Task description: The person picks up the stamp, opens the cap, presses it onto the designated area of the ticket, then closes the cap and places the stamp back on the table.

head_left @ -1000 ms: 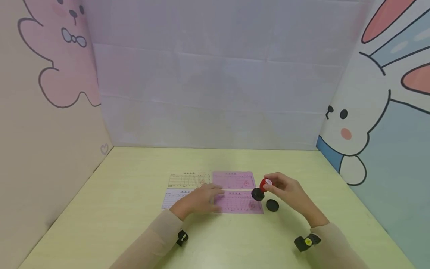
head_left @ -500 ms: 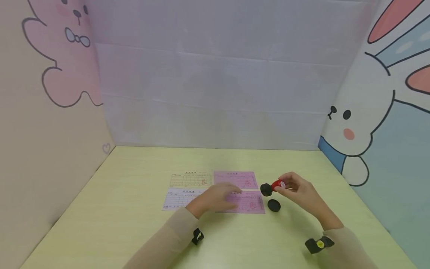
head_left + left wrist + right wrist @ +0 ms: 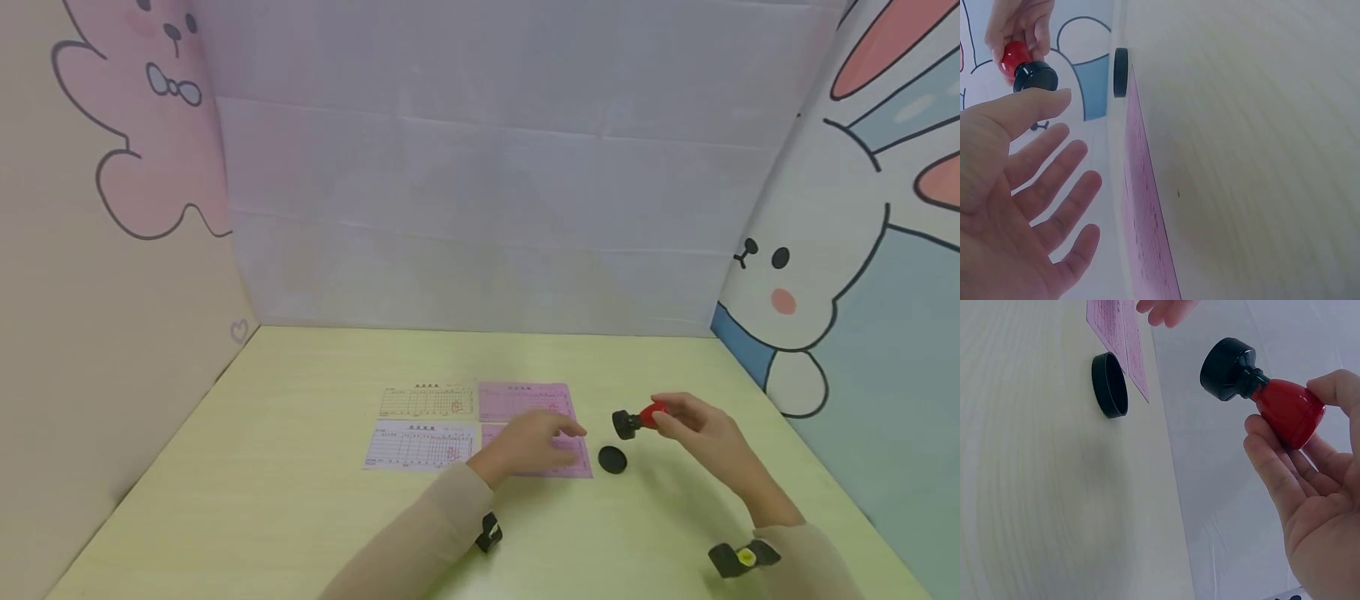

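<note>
Between thumb and fingers my right hand (image 3: 701, 433) holds a rubber stamp (image 3: 1288, 412) by its red handle. The stamp is tilted in the air, its round black head (image 3: 1229, 367) pointing left toward my other hand. My left hand (image 3: 534, 446) hovers over the lower pink slip (image 3: 566, 467), fingers spread and loosely bent, with nothing in them. On the table between the two hands lies a round black cap (image 3: 612, 459), its hollow side showing in the right wrist view. My left hand hides part of the lower pink slip.
Beside the lower pink slip lies a white-blue form (image 3: 420, 444). Behind them are a yellowish form (image 3: 427, 402) and another pink slip (image 3: 525, 400). The pale wooden table (image 3: 300, 500) meets a white back panel (image 3: 480, 208) and side walls with cartoon drawings.
My right hand has carried the stamp to the right, away from the slips and past the cap. My left hand has moved right across the lower pink slip. The cap stays on the table.
</note>
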Motion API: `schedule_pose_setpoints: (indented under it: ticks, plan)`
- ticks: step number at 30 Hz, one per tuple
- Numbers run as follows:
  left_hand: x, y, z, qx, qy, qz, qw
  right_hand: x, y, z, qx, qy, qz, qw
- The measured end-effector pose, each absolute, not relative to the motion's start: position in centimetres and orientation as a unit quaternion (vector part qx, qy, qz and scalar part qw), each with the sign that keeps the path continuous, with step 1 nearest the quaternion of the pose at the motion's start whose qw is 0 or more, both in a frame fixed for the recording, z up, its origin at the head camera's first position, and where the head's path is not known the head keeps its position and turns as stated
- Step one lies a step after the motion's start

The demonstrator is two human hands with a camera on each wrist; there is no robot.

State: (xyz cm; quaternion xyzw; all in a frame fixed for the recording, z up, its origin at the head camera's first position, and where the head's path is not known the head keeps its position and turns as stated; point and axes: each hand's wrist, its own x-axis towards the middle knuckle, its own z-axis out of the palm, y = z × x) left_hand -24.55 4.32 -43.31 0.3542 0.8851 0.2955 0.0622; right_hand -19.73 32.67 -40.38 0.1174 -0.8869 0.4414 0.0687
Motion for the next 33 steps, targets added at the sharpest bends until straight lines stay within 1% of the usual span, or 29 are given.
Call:
schedule_pose_setpoints:
  ticks: [7,10,15,20,28,33]
  plan:
    - [-24.2,6.6,-43.0,0.331,0.885,0.317,0.081,-19.7,33.8,-40.5,0.073,-0.895,0.435,0.062]
    - [-24.2,7.6,-43.1,0.314,0.890,0.317,0.097,-19.6,34.0,-40.5,0.054,-0.902,0.424,0.059]
    - [-24.4,9.4,-43.4,0.294,0.906,0.283,0.109,-19.4,34.3,-40.6,0.036,-0.903,0.426,0.053]
    - [-24.4,10.5,-43.5,0.293,0.919,0.243,0.103,-19.4,34.5,-40.7,0.032,-0.900,0.433,0.049]
    - [-24.4,11.1,-43.8,0.266,0.938,0.206,0.088,-19.3,34.9,-40.7,0.031,-0.897,0.439,0.048]
    - [-24.4,11.3,-44.0,0.257,0.944,0.190,0.082,-19.1,34.9,-40.7,0.025,-0.893,0.447,0.039]
